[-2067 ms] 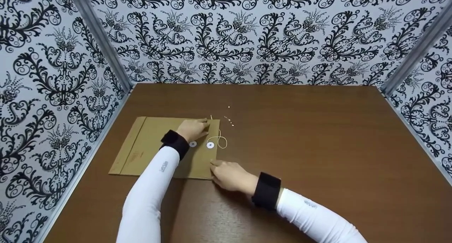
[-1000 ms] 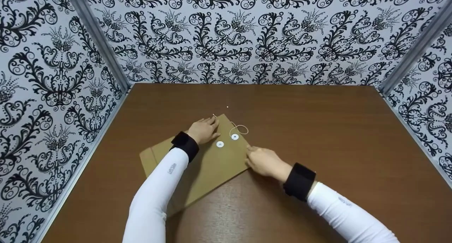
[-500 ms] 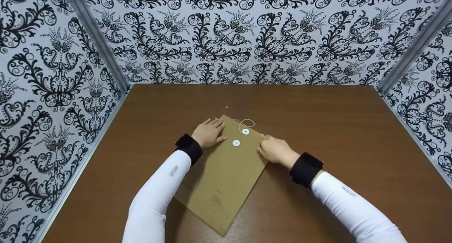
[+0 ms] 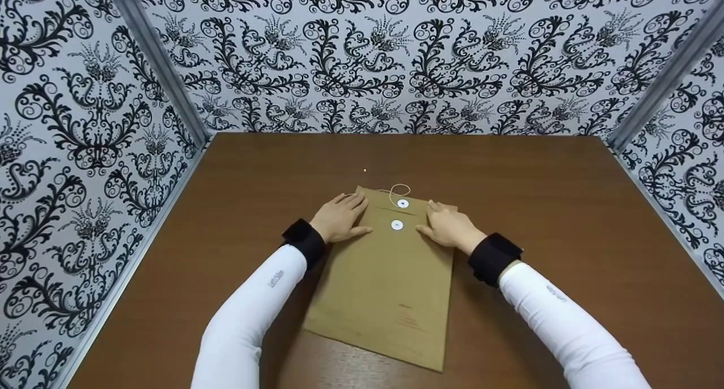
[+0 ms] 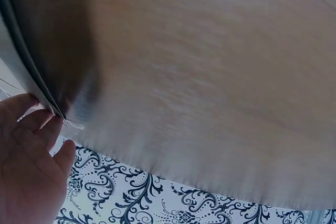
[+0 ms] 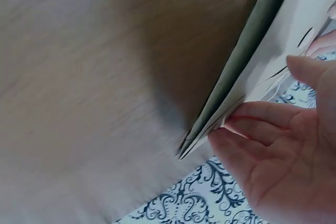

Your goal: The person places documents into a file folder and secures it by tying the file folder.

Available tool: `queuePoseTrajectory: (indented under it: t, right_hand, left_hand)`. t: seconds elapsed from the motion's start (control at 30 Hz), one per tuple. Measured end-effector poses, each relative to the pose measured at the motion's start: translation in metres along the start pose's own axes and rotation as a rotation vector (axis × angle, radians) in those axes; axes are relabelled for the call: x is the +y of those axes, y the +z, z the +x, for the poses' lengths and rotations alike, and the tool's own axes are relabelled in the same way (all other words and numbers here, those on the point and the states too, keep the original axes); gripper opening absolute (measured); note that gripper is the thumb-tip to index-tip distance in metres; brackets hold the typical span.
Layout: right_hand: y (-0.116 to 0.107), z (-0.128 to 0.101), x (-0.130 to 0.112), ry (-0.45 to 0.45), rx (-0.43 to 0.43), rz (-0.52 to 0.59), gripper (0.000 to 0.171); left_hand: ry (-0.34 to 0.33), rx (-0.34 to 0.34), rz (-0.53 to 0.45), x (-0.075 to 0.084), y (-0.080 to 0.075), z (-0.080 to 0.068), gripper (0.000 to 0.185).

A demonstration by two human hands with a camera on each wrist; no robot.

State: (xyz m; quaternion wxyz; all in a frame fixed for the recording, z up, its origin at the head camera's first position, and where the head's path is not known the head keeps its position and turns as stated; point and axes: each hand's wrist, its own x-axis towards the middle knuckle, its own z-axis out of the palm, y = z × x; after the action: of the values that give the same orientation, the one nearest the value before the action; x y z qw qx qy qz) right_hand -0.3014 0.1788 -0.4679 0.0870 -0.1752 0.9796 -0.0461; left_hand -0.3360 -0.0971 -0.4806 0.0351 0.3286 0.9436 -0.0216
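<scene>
A brown paper string-tie envelope (image 4: 384, 281) lies on the table, its flap end pointing away from me. Two white paper discs sit near that end: an upper disc (image 4: 403, 203) on the flap and a lower disc (image 4: 397, 225) below it. A thin pale string (image 4: 401, 185) loops out past the flap edge. My left hand (image 4: 338, 218) rests with extended fingers on the envelope's upper left corner. On the upper right corner rests my right hand (image 4: 450, 225), fingers extended too. The right wrist view shows the right fingertips (image 6: 220, 135) touching the envelope's edge (image 6: 247, 72).
The brown wooden table (image 4: 543, 208) stretches to both sides. Patterned black-and-white wall panels (image 4: 362, 55) with grey corner posts (image 4: 155, 61) stand behind and beside it. A tiny white speck (image 4: 365, 170) shows beyond the envelope.
The envelope has turned from lying sideways to nearly upright, its flap end swinging right and away. The right hand has moved right and away from me; the left hand slightly right.
</scene>
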Motion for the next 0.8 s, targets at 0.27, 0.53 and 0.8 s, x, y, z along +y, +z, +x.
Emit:
queuePoseTrajectory:
  t: [0.27, 0.53, 0.8]
  right_hand:
    - [-0.002, 0.006, 0.011, -0.012, 0.007, 0.035, 0.077]
    - [-0.002, 0.009, 0.024, -0.047, -0.031, 0.092, 0.090]
    - [-0.003, 0.007, 0.033, -0.086, -0.089, 0.176, 0.102]
  left_hand:
    - [0.037, 0.013, -0.011, 0.003, 0.003, -0.002, 0.086]
    - [0.020, -0.022, -0.039, 0.005, 0.004, -0.004, 0.101]
    - [0.025, -0.040, -0.065, 0.010, 0.005, -0.007, 0.111]
